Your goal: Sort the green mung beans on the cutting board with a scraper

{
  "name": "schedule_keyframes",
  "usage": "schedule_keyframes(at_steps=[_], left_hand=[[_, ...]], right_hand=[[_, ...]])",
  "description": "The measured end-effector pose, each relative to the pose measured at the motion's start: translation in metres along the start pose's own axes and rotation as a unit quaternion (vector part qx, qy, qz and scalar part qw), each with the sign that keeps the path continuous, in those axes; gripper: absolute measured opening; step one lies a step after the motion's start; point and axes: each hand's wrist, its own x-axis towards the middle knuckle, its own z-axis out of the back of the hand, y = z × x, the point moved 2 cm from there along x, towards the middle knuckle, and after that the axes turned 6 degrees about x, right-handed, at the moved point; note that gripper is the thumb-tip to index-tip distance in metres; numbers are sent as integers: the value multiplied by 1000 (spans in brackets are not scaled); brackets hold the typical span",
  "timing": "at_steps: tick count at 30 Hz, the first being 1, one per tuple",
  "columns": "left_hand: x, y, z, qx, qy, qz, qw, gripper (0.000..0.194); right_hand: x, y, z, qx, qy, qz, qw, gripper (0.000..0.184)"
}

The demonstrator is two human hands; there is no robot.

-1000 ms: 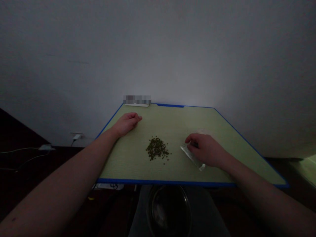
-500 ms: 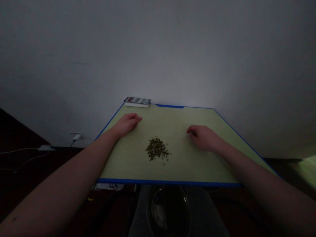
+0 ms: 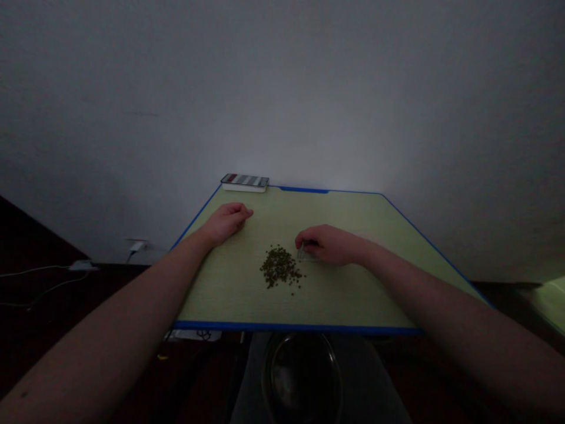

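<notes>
Quick look at this setup, dim room, seen from a head-worn camera. A pale green rectangular board with bright blue edging (image 3: pixel 291 324) is laid out in front of the person, and a small heap of tiny dark green seeds (image 3: pixel 280 267) is piled near its middle. They could be mung beans, but that can't really be told in this light.

The right hand (image 3: pixel 329 244) is closed, with the fingers curled around a small clear plastic bag (image 3: pixel 302 254). Most of the bag is hidden by the hand. Only a shiny corner is seen poking out right beside the heap, and whether it touches the seeds can't be told. The left hand (image 3: pixel 227 222) is rested on the board near its left edge, fingers loosely curled in, with nothing held, and it's kept well apart from the heap.

Up past the far edge, a smartphone with a striped screen (image 3: pixel 245 179) is laid on a flat white box (image 3: pixel 244 188). Below the near edge, a round shiny bowl (image 3: pixel 302 377) is seen in the shadows. Off to the left, thin white cables (image 3: pixel 44 277) are run across a dark surface, and a small white plug (image 3: pixel 138 246) is fitted low on the pale grey wall (image 3: pixel 282 88).
</notes>
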Motion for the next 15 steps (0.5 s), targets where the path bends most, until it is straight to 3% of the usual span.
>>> schedule_keyframes(at_steps=[6,11,15], left_hand=[[1,2,1,22,-5,-5,1000,30],[0,0,0,28,-7,-2,1000,30],[0,-1,0,22,-7,2,1000,30]], right_hand=[[-21,10,-1,12,19,-6,1000,24],[-38,15,-6,17,-16,-87,996,22],[-43,17,-12,28,-39,-95,994,21]])
